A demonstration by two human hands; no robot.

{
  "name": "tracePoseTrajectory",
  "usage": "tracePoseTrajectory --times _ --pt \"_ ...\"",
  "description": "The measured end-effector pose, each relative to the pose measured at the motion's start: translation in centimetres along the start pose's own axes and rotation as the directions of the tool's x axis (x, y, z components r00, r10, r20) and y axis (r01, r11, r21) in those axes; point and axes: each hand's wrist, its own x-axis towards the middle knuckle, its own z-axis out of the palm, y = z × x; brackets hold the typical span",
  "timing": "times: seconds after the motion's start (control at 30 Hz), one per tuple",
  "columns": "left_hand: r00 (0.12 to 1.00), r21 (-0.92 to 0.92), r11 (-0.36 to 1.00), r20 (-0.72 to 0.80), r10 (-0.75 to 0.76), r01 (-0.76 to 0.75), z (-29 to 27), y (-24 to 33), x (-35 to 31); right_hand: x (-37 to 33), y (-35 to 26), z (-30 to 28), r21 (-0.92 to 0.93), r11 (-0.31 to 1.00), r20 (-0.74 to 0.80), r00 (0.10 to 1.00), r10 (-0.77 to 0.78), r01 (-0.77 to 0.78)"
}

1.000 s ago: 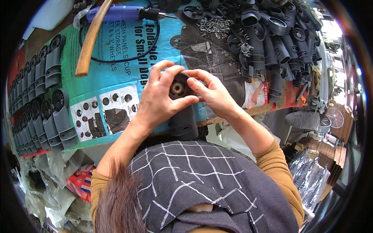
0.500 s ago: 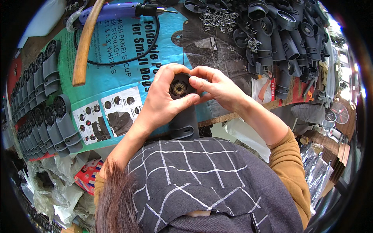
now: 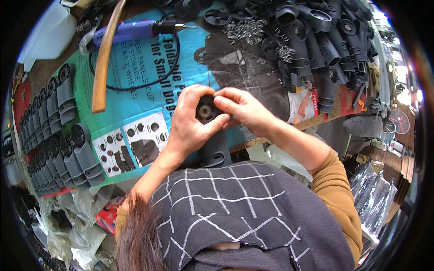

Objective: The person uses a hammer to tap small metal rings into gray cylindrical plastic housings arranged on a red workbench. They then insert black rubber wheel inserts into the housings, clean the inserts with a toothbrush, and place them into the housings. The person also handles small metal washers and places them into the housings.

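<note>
A dark grey plastic fitting [image 3: 214, 151] with a round hub at its upper end is held close to the table's near edge. Metal rings show in the middle of the hub, and a slotted tube runs from it towards my body. My left hand [image 3: 186, 123] wraps round the hub's left side, thumb along its lower edge. From the right, my right hand [image 3: 244, 109] pinches the hub's upper right rim between thumb and fingers. Both hands grip this one part, and the fingers hide much of its rim.
Rows of similar grey fittings [image 3: 83, 156] stand at the left. A blue-purple power screwdriver [image 3: 135, 34] and a wooden handle [image 3: 104, 67] lie on the printed cardboard [image 3: 131, 101]. Small springs [image 3: 246, 30] and a heap of black fittings [image 3: 325, 49] are at the far right.
The whole view has shifted and tilted a little, so the tabletop items sit lower at the left. Both hands keep their hold on the fitting's hub.
</note>
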Motion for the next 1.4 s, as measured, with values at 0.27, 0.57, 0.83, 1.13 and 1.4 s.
tracePoseTrajectory --times 0.27,0.57,0.83,1.13,1.4 --pt "0.994 -0.041 0.994 0.026 -0.105 0.106 0.0 0.7 0.7 2.8 -3.6 -8.1 -1.000 0.023 -0.027 0.383 -0.923 -0.016" --pt "0.993 -0.051 0.996 -0.084 -0.077 0.072 0.7 0.7 0.4 6.0 -4.3 -10.0 -0.989 -0.055 -0.014 0.461 -0.887 -0.135" --pt "0.982 -0.033 0.999 -0.187 -0.021 0.015 1.2 0.4 0.4 6.3 -4.9 -11.0 -0.989 -0.003 -0.093 0.629 -0.772 -0.151" --pt "0.972 0.024 0.997 -0.221 0.079 -0.075 1.4 -0.4 0.6 0.2 -2.3 0.4 -0.899 0.185 0.156 0.687 -0.710 0.396" --pt "0.973 -0.032 0.997 -0.222 0.063 -0.072 1.6 -0.6 0.6 0.3 -3.0 2.0 -0.952 0.092 0.158 0.726 -0.670 0.292"
